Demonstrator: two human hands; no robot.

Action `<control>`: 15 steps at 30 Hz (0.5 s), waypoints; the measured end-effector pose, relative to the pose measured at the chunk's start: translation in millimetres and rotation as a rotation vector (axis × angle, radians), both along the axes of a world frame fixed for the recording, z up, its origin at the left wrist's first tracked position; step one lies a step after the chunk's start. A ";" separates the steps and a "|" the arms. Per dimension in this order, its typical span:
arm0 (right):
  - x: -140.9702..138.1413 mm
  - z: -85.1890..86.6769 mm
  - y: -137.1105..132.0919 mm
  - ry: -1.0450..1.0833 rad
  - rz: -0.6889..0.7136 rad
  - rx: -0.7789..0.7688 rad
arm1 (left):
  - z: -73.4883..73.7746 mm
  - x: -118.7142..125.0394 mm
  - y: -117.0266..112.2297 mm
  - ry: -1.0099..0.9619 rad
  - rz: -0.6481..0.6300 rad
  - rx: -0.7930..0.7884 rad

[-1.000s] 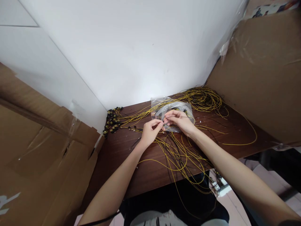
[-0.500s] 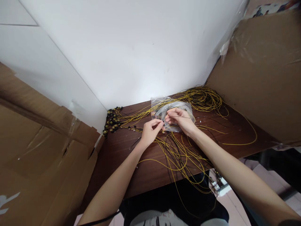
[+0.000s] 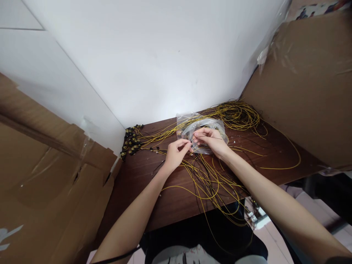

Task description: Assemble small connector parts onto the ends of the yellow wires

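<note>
Both hands meet over the clear plastic bag (image 3: 205, 128) at the far middle of the worktop (image 3: 170, 198). The left hand (image 3: 176, 154) and right hand (image 3: 211, 141) each pinch a thin wire (image 3: 209, 137) fingertip-tight; keeping that grip close to the wire's end would help, clear of the yellow tangle (image 3: 209, 179).

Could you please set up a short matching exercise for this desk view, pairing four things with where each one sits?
Things:
1. clear plastic bag
2. black connectors
3. coil of yellow wires
4. cardboard sheet

Places:
A. back right of the table
B. leaning at the table's right side
C. back left corner, by the wall
D. just beyond the left hand and right hand

Pairs: 1-D, 2-C, 3-A, 4-B
</note>
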State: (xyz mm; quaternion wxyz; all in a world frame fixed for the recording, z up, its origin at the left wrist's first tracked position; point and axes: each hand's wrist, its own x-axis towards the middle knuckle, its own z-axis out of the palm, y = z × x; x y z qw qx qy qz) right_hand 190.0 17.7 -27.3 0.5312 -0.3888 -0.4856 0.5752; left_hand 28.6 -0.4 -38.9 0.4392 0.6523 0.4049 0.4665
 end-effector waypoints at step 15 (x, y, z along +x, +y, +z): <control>1.0 -0.4 -0.5 -0.068 0.130 0.004 | 0.9 -0.6 -0.4 0.005 -0.018 0.012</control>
